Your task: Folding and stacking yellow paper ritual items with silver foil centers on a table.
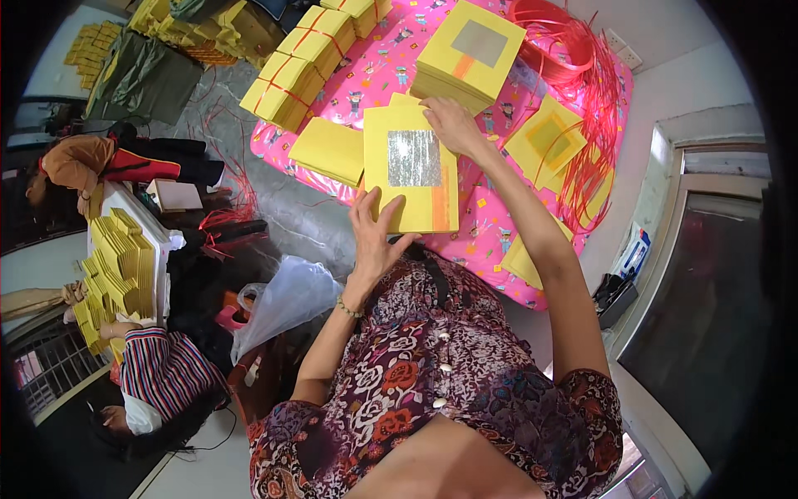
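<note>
A stack of yellow paper sheets (420,212), its top sheet bearing a silver square and an orange strip, lies at the near edge of the pink table. My left hand (376,235) rests at the stack's lower left corner, fingers spread, the thumb along its near edge. Bent over the upper right part of the stack are the fingers of my right hand (453,126); their undersides are hidden. A second yellow paper pile (329,151) sits just to the left. Beyond my right hand stands a taller yellow paper stack (459,79), also with a silver square.
Red plastic straps (582,125) hang over the table's right side, across loose yellow sheets (544,141). Strapped yellow bundles (291,79) line the far left edge. At left, other people work around a white table (137,208) of yellow stacks. A clear plastic bag (287,295) is nearby.
</note>
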Tool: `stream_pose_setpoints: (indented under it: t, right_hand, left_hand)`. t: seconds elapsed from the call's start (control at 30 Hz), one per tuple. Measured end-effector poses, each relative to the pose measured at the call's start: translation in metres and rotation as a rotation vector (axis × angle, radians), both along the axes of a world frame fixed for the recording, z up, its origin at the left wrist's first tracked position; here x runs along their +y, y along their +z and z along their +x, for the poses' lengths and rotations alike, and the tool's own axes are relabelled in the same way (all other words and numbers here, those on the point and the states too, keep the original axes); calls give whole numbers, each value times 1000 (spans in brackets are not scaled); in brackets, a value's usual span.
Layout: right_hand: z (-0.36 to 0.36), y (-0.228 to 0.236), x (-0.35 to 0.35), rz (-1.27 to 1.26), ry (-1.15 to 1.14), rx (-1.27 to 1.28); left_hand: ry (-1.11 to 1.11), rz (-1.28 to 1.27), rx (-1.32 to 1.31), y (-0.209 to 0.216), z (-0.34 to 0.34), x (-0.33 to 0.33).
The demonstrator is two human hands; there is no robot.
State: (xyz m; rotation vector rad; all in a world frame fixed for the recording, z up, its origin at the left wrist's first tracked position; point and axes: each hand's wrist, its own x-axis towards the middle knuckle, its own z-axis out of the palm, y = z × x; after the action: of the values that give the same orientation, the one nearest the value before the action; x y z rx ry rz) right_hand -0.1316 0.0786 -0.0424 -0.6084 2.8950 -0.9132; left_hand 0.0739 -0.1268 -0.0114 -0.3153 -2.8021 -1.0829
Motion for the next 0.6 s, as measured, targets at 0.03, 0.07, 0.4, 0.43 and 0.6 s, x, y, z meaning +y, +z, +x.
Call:
stream_pose_setpoints:
  t: [0.03, 0.07, 0.4, 0.43, 0.6]
  right_hand:
    - [1, 2, 0, 5, -1, 0]
    - [1, 4, 0, 6, -2, 0]
    - [12, 12, 4, -12, -45, 120]
    - [15, 17, 4, -57, -63, 231]
    - [61, 58, 22, -189, -6, 231]
  left_hand:
    - [-2, -10, 3, 0, 0, 0]
    - [-3, -21, 6, 0, -1, 0]
    - [-32, -103, 20, 19, -2, 3]
    - [-60, -122, 26, 23, -4, 1]
    - [-156, -106, 40, 30, -9, -8]
